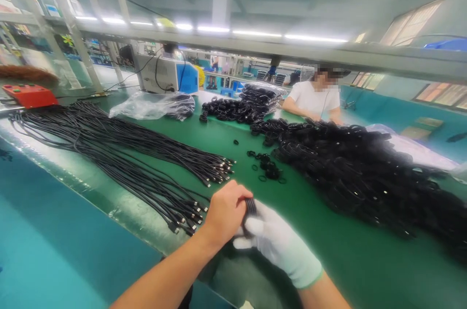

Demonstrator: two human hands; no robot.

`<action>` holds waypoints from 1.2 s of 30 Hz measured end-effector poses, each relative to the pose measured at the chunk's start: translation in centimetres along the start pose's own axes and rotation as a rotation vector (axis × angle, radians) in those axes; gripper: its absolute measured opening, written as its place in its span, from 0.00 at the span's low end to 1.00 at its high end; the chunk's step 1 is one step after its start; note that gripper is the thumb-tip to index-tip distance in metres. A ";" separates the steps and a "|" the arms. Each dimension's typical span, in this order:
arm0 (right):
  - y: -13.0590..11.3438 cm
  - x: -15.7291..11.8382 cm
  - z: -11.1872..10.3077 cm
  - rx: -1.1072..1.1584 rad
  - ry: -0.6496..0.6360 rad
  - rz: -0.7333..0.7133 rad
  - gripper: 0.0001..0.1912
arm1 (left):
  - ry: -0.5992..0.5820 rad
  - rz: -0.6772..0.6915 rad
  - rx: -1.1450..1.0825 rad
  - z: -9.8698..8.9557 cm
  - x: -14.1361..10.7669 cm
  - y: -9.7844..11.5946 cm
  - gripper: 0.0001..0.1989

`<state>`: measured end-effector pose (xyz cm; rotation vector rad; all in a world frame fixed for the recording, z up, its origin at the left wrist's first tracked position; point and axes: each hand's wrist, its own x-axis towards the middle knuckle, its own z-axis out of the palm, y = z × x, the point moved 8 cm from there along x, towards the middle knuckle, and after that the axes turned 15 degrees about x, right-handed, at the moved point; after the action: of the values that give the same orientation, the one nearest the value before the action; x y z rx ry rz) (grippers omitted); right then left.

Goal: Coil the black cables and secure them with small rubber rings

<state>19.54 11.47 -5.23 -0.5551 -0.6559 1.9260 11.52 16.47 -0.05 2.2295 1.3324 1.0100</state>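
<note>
Close to the table's near edge, both hands meet around a small coil of black cable point(250, 209). My left hand point(226, 211), bare, has its fingers closed on the coil's left side. In a white glove, my right hand point(273, 236) grips the same coil from the right, thumb across it. To the left, long straight black cables point(146, 187) lie in bundles, with metal plugs pointing toward my hands. Small black rings point(270, 168) are scattered on the green mat point(241, 163) beyond the hands.
A large heap of coiled black cables point(346, 168) covers the right side. Farther back are a plastic bag point(146, 106), more coils point(229, 110), a red control box point(29, 95) and a blue-white machine point(168, 75). A person in white point(310, 97) sits across the table.
</note>
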 end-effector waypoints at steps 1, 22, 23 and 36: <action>0.0 0.0 0.0 0.044 -0.017 0.006 0.20 | -0.063 0.005 -0.003 0.0 0.4 0.0 0.15; -3.3 -0.5 -1.9 -0.812 0.368 -0.154 0.27 | -0.207 -0.033 -0.195 -0.1 1.5 -3.4 0.15; -3.9 -0.8 -1.9 -0.996 0.412 -0.163 0.26 | -0.160 -0.056 -0.199 -0.2 1.6 -4.0 0.14; -6.4 -2.1 -4.7 -1.289 0.520 -0.110 0.34 | -0.078 -0.097 -0.150 -0.7 1.2 -5.5 0.09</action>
<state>27.54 12.84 -4.33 -1.6728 -1.4836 0.9559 8.02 20.16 -2.46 2.0527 1.2738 0.9462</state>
